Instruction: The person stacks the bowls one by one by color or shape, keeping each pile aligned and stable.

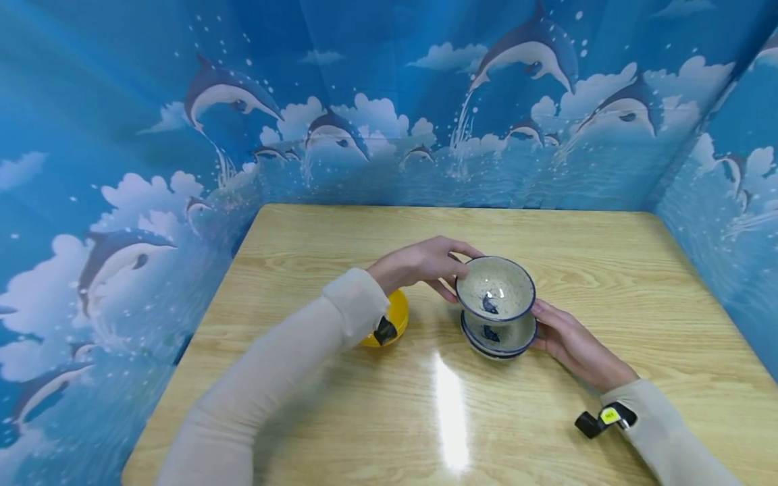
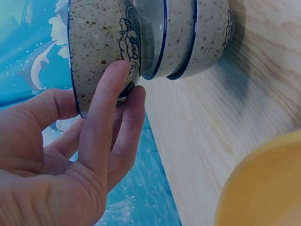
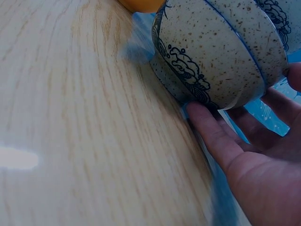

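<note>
A speckled grey bowl with a blue rim [image 1: 495, 287] is held by my left hand [image 1: 434, 262], the thumb at its rim and the fingers on its outside. It hangs just above two nested bowls of the same kind [image 2: 188, 37], which stand on the table. My right hand [image 1: 565, 337] holds this stack from the right. In the right wrist view, fingertips [image 3: 200, 110] touch the lower bowl near its foot and the thumb lies by the rim. Dark blue drawings mark the bowls' sides.
A yellow bowl [image 1: 398, 312] stands left of the stack, partly hidden behind my left sleeve. The wooden table [image 1: 340, 236] is bordered by a blue dolphin-print curtain [image 1: 377, 81] at the back and sides. Light glares off the tabletop near the front.
</note>
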`<state>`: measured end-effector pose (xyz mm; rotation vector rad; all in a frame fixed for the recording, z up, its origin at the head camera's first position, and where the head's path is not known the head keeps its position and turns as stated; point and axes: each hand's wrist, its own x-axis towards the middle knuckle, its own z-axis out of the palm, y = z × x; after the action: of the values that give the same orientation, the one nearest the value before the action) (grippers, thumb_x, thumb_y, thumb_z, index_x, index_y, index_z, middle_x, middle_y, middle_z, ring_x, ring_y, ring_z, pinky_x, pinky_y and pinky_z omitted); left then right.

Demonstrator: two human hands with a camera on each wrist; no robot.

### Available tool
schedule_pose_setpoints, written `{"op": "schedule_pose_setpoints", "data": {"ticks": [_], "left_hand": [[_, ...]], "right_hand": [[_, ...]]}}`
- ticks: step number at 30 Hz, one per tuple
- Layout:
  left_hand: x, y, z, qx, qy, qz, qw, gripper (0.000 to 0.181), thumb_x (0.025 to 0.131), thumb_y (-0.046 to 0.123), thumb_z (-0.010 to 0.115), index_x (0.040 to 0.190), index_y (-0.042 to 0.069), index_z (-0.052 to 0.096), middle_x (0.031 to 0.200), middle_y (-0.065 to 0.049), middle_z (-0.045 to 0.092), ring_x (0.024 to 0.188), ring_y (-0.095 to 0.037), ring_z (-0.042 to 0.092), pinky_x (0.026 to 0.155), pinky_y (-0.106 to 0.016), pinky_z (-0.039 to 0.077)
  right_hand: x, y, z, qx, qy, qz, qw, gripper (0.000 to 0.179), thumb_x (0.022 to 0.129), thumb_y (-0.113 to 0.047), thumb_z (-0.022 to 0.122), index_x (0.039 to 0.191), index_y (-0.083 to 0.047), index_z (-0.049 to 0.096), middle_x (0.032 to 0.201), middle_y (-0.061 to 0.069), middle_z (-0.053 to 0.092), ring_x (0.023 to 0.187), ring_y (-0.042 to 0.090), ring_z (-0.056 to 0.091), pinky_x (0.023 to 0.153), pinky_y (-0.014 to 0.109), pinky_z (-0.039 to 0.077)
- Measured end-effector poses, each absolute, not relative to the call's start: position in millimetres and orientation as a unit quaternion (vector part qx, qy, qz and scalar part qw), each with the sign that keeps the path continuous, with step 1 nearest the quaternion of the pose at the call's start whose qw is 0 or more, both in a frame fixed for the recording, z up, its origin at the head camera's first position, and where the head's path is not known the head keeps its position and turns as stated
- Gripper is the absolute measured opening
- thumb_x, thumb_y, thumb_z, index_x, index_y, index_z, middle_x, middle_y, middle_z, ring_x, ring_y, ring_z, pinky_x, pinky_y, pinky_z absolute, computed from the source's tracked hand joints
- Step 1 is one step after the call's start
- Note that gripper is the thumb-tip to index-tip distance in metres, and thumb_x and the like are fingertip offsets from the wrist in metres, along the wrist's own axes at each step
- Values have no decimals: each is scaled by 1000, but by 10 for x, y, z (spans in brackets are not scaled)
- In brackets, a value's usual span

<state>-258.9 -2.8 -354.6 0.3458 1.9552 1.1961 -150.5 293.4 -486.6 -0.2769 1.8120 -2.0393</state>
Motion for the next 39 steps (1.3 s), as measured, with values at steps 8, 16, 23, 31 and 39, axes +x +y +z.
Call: {"op": "schedule_pose_setpoints", "data": {"ticks": [8,16,23,31,39], "left_hand": [[-2541,7,-3588,136,769,472,410,53,108,2,59,159,17,57,127,-13,71,99,-28,77,88,-47,69],[-2499,17,-3629,140,765,474,413,54,107,5,59,159,18,57,133,-13,71,104,-30,76,88,-47,69],[-2460,56,-3658,125,775,473,400,50,107,6,62,156,18,61,145,-16,66,102,-26,71,96,-51,67],[-2383,95,-3692,133,785,468,383,43,104,4,61,147,9,64,140,-16,69,108,-21,67,96,-53,66],[-2318,120,-3676,141,807,444,362,44,107,4,61,150,8,64,150,-16,66,120,-24,71,87,-43,69]], "right_hand": [[-1507,2934,-4869,-133,627,-741,199,43,121,-22,33,158,-32,54,144,-19,66,128,4,66,104,26,60],[-1510,2923,-4863,-137,622,-744,201,43,121,-20,32,149,-37,60,143,-17,68,127,4,66,103,26,60],[-1509,2918,-4851,-135,620,-746,203,43,121,-21,32,146,-40,62,142,-15,68,125,5,67,102,26,60],[-1497,2922,-4846,-122,618,-748,209,41,121,-22,33,141,-39,64,138,-13,69,121,5,67,101,25,61],[-1498,2929,-4866,-137,610,-752,208,43,121,-21,31,144,-38,63,141,-15,68,125,4,66,102,26,60]]}}
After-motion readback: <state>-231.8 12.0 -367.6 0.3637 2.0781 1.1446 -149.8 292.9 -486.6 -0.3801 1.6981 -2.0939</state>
